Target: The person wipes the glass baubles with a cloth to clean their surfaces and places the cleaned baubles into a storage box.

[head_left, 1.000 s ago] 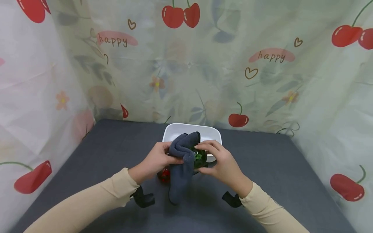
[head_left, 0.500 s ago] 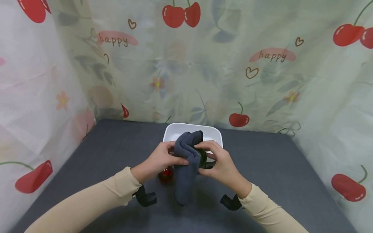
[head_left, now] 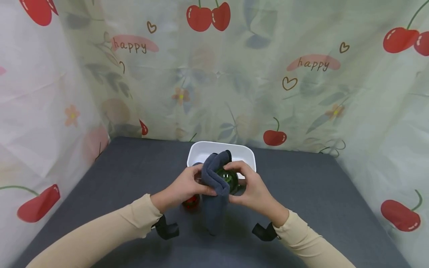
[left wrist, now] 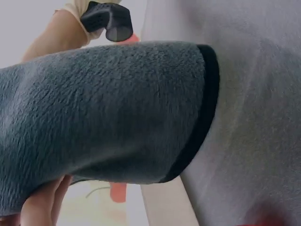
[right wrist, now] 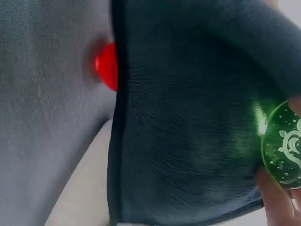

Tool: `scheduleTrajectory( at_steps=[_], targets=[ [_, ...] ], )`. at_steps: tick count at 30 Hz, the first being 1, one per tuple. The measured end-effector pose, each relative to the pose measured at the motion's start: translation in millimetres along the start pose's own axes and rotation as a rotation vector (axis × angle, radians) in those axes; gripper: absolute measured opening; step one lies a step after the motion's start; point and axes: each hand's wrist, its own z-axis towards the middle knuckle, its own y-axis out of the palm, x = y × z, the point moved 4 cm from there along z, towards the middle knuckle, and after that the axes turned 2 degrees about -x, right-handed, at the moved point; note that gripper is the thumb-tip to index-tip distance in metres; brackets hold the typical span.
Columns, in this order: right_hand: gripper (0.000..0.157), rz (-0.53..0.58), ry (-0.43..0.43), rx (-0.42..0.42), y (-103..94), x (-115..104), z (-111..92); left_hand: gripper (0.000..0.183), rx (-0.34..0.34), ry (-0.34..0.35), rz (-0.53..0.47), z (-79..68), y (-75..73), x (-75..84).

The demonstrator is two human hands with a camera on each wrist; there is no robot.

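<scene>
My left hand point(head_left: 184, 186) pinches a folded dark grey towel point(head_left: 214, 210), thumb in front, and its lower end hangs over the table. Against the towel's right side sits a green see-through ball point(head_left: 228, 180). My right hand point(head_left: 254, 186) grips it between thumb and fingers. White patterning shows on the green ball point(right wrist: 288, 146) in the right wrist view, where the towel point(right wrist: 188, 117) covers much of the frame. A red round thing point(head_left: 191, 203) lies on the table below my left hand, partly hidden by that hand and the towel.
Behind the hands stands a white tray point(head_left: 242, 152), its front partly covered by hands and towel. The table point(head_left: 144, 160) has a dark grey cover. Patterned curtains point(head_left: 214, 93) enclose the back and sides. Black camera mounts point(head_left: 264, 232) hang under both wrists.
My left hand and the towel have shifted slightly right. The green ball was mostly covered by the towel half a second ago and now shows more of its front. Both hands keep their holds.
</scene>
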Motion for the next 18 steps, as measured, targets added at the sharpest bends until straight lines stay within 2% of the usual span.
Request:
scheduleTrajectory(
  at_steps=[1,6,8,11,14,18],
  targets=[
    [0.071,-0.027,-0.012,0.002,-0.6,-0.8,0.3,0.056,0.008,0.004,0.003,0.2,-0.1,0.3],
    [0.072,-0.307,-0.106,0.011,-5.7,-5.1,1.9,0.039,0.089,0.004,-0.012,1.0,-6.5,1.9],
    [0.069,-0.336,-0.127,0.01,-6.6,-6.0,1.4,0.037,0.09,-0.01,-0.022,0.7,-7.9,1.7],
    [0.069,-0.238,-0.098,0.013,-6.4,-5.5,-0.4,0.041,0.047,-0.034,-0.021,0.3,-6.4,1.1],
    [0.068,-0.093,-0.011,0.03,-5.5,-2.7,-2.4,0.046,0.011,-0.053,-0.001,-0.4,-3.7,0.6],
    [0.059,0.089,0.101,0.025,-2.9,-0.1,-3.3,0.048,0.029,-0.06,-0.007,-1.0,-3.7,-0.9]
  ],
)
